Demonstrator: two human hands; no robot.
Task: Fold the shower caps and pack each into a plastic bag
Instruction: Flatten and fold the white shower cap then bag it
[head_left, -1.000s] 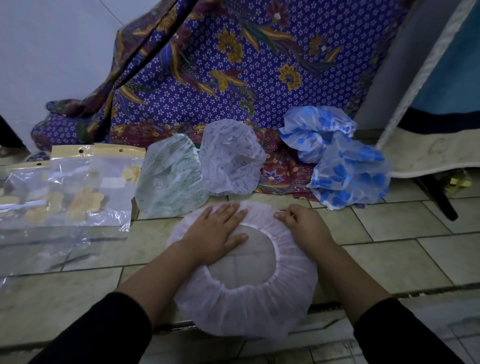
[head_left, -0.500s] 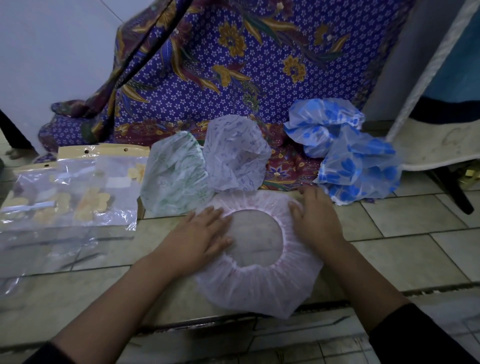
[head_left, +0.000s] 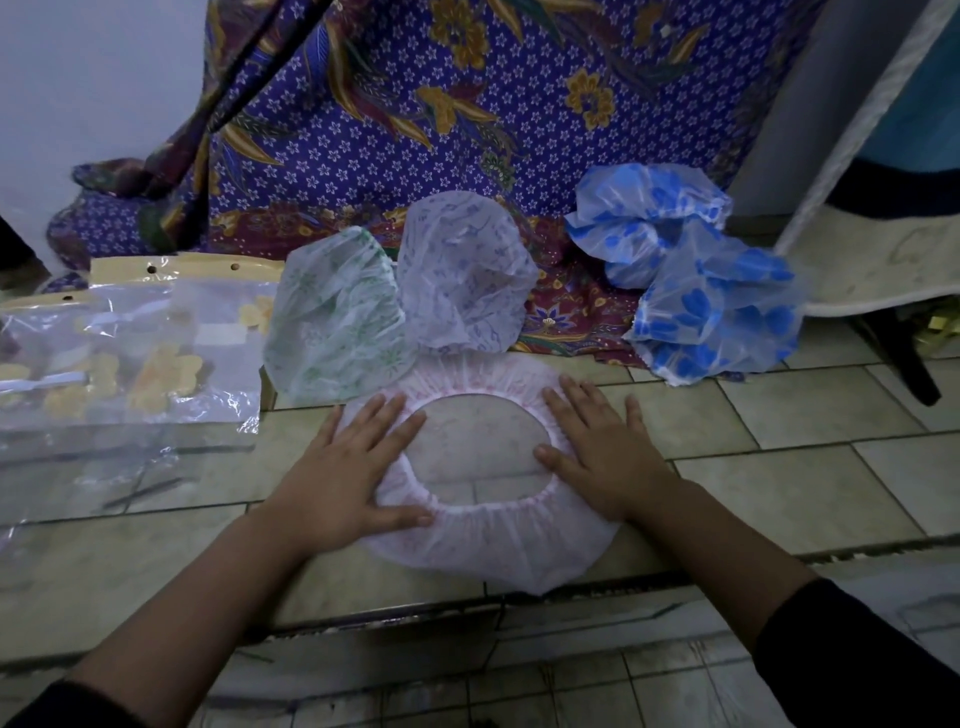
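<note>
Flattening is the step in hand, I reckon: the pink shower cap (head_left: 483, 551) lies opening-up on the tiled floor (head_left: 779, 467), right at the lip of a step, and no fold has gone into it yet. The left hand (head_left: 337, 467) is palm-down on the left side of the ruffled rim, fingers straight and spread, thumb along the near bit of the elastic. The right hand (head_left: 608, 452) mirrors it on the right side, thumb pointing in toward the opening. So neither grip is closed on anything, both are just flat and pressing. The forearms come in from the bottom corners, with dark sleeves ending well short of the wrists. Next move, my guess, is lifting one side of the rim and laying it over the other for a half-moon. That thin plastic will probably want to spring back, so one palm should pin it while the other folds. The plastic bags (head_left: 130, 353) sit off to the left, apart from the cap. A green-print cap (head_left: 337, 317) and a lilac cap (head_left: 462, 270) wait just past the far rim, with the blue flowered caps (head_left: 717, 306) further right.
</note>
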